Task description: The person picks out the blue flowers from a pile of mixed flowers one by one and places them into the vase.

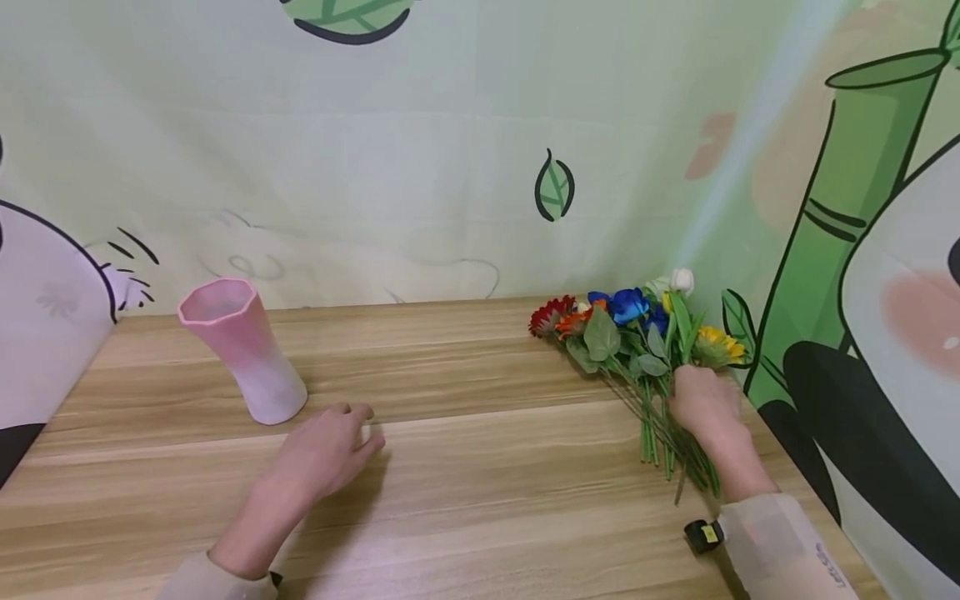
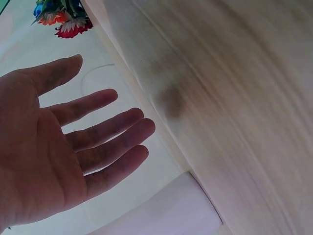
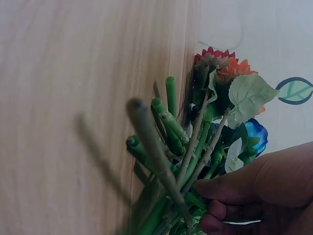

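A bunch of flowers [image 1: 628, 321] in red, orange, blue, white and yellow lies at the right of the wooden table, its stems pointing toward the near edge. My right hand [image 1: 707, 408] is at the upper stems below the yellow flower [image 1: 717, 346]. In the right wrist view its thumb [image 3: 234, 185] and curled fingers pinch at the green stems [image 3: 195, 156]; exactly which stem they hold is partly hidden. My left hand [image 1: 318, 454] hovers above the table with relaxed, spread fingers and holds nothing. Nearest to it stands a pink-and-white vase [image 1: 251, 350], upright, just beyond the hand.
The wood-grain table [image 1: 465, 483] meets a printed cloth backdrop [image 1: 420, 200] along its far edge. On the right, the backdrop with its bamboo drawing [image 1: 855, 183] comes close to the flowers and the right arm.
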`<state>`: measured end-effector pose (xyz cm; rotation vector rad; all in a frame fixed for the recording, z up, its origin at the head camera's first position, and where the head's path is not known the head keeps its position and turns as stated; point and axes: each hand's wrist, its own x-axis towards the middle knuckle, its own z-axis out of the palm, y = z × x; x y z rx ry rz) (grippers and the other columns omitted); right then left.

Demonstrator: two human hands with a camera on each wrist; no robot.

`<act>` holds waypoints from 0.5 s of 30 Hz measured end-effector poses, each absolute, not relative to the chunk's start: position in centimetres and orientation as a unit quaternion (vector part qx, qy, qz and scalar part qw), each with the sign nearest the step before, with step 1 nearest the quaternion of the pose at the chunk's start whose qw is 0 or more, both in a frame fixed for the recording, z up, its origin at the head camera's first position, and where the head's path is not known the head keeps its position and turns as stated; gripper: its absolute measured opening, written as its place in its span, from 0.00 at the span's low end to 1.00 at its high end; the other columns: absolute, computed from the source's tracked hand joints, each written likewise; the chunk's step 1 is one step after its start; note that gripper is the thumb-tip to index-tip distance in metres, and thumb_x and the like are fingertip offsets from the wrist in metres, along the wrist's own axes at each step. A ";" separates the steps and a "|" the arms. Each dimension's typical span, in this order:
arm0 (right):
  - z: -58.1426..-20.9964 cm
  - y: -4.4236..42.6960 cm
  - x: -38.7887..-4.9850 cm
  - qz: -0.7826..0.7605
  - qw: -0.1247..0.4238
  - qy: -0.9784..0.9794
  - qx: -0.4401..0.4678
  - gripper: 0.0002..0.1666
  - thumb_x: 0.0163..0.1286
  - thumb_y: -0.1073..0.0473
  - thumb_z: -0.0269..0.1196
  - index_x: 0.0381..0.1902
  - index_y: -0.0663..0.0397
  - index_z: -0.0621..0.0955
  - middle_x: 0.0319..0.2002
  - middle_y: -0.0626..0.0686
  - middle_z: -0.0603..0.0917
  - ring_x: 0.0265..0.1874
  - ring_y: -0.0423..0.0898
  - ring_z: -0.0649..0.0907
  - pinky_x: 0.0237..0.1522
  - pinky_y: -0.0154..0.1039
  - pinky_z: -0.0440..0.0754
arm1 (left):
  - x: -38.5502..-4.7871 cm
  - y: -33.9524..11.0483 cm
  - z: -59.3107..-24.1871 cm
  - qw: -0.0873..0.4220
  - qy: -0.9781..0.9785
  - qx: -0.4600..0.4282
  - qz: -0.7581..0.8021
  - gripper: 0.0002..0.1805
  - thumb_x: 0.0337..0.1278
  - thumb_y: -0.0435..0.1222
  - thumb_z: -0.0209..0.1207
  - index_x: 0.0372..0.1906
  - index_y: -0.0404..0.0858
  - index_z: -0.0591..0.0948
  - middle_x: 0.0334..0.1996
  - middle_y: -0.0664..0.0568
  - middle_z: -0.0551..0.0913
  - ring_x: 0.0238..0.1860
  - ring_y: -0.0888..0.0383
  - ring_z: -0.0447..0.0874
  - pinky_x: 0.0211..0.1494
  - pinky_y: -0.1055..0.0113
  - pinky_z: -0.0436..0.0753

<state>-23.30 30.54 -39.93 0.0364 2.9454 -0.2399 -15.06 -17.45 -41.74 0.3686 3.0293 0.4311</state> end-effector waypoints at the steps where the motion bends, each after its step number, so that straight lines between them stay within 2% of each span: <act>1: -39.9 30.6 -23.3 -0.081 0.092 0.992 0.013 0.25 0.74 0.64 0.59 0.17 0.48 0.63 0.18 0.49 0.62 0.20 0.49 0.70 0.24 0.46 0.69 | -15.1 -17.5 -41.7 0.030 0.982 0.120 0.140 0.26 0.71 0.46 0.61 0.63 0.30 0.79 0.58 0.29 0.79 0.56 0.32 0.80 0.57 0.37 0.79; 8: -39.7 30.6 -23.2 -0.081 0.077 0.994 0.012 0.25 0.67 0.69 0.56 0.14 0.46 0.60 0.15 0.46 0.56 0.18 0.44 0.58 0.23 0.41 0.61 | -15.1 -17.5 -41.6 0.036 0.982 0.119 0.143 0.26 0.72 0.45 0.61 0.63 0.30 0.79 0.58 0.29 0.79 0.56 0.32 0.80 0.56 0.38 0.79; 15: -39.6 30.6 -22.9 -0.096 0.067 0.993 0.008 0.24 0.62 0.70 0.55 0.12 0.45 0.61 0.14 0.44 0.55 0.16 0.42 0.55 0.20 0.38 0.56 | -15.1 -17.4 -41.7 0.032 0.982 0.123 0.142 0.26 0.72 0.45 0.60 0.62 0.30 0.79 0.57 0.29 0.80 0.55 0.32 0.81 0.55 0.38 0.80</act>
